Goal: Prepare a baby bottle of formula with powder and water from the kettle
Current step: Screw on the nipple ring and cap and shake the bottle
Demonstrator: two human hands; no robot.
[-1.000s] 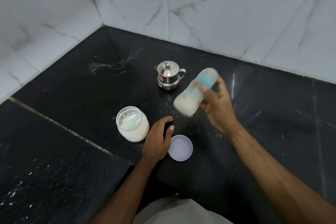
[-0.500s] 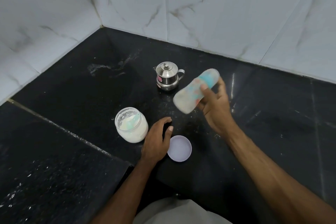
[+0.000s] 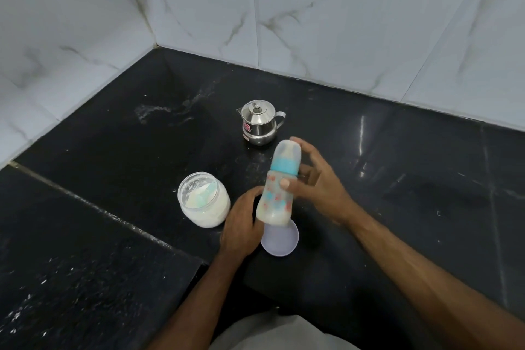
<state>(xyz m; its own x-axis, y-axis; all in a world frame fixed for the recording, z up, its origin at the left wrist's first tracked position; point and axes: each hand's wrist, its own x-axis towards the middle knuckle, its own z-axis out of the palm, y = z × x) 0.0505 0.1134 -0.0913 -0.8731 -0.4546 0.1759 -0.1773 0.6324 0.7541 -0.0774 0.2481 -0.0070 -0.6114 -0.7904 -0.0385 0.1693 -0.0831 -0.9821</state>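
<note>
A baby bottle point(image 3: 277, 194) with a blue collar, clear cap and milky liquid at its bottom stands almost upright above the black counter point(image 3: 113, 150). My right hand point(image 3: 315, 185) grips its middle, thumb on the front. My left hand point(image 3: 241, 224) rests beside the bottle's base with fingers loosely curled; whether it touches the bottle I cannot tell. An open jar of white powder point(image 3: 203, 203), with a scoop inside, sits to the left. A small steel kettle point(image 3: 260, 125) with its lid on stands behind.
A round lilac lid point(image 3: 281, 241) lies flat on the counter just under the bottle. White marble-tiled walls point(image 3: 341, 23) meet at the back-left corner. Pale powder streaks mark the counter behind the jar. The counter steps along a seam at the left front.
The bottle, held tilted and blurred to the right a second ago, has swung nearly upright and come down and left, close to my left hand. The left hand has barely moved.
</note>
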